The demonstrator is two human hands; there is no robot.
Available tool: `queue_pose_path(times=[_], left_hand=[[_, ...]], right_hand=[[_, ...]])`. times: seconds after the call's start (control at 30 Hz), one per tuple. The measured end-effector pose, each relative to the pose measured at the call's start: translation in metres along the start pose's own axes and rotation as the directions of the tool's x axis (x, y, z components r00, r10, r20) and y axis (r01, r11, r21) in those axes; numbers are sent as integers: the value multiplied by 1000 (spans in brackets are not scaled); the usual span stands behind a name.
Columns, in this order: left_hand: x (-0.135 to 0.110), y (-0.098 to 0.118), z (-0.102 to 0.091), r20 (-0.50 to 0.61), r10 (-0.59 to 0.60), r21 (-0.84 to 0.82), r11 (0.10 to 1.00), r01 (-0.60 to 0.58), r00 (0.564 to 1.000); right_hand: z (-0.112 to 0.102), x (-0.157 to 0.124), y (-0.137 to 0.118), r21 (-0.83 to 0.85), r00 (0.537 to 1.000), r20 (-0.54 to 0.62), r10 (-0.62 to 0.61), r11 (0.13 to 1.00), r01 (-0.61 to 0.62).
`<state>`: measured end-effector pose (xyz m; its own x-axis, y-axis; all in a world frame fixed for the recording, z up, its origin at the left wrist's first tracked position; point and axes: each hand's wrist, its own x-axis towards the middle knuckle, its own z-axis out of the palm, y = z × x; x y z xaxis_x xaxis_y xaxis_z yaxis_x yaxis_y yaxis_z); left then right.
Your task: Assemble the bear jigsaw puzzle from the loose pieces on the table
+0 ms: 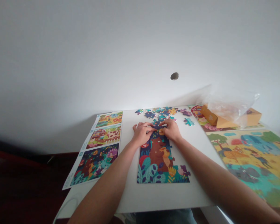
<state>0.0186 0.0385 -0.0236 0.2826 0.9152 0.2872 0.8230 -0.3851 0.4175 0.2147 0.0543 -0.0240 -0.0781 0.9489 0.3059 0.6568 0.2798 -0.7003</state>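
Note:
A partly built jigsaw puzzle (162, 161) with a brown bear and colourful leaves lies on the white table (158, 196) in front of me. Both my hands rest at its upper edge. My left hand (142, 132) has its fingers curled down onto the top pieces. My right hand (171, 129) presses and pinches a puzzle piece (161, 131) into the top row, its fingertips meeting those of the left. Several loose pieces (164, 112) lie scattered just beyond my hands, toward the wall.
A reference sheet (100, 146) with three pictures lies at the left, hanging over the table edge. A finished farm puzzle (249, 158) covers the right side. An orange cardboard box (221, 119) with a clear plastic bag (233, 104) sits at the back right by the wall.

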Motion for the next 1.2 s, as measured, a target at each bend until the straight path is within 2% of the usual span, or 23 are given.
queue_pose_path(times=[0.23,0.53,0.8,1.03,1.2], left_hand=[[-2,3,-2,-22,-24,-2,1000,23,999],[-2,2,-1,-8,-17,44,999,17,1000],[-3,4,-6,44,38,1,999,-38,998],[-1,-1,-2,9,56,-6,998,-56,998],[0,-6,2,-84,-30,-13,999,29,996]], right_hand=[[0,0,-1,-29,996,-1,-89,996,89],[-2,-1,-5,-93,996,92,-8,996,17],[-2,-1,-4,-73,999,50,-1,997,5],[0,0,-1,-72,995,84,-62,995,68],[-1,-2,-4,-96,993,90,-80,991,88]])
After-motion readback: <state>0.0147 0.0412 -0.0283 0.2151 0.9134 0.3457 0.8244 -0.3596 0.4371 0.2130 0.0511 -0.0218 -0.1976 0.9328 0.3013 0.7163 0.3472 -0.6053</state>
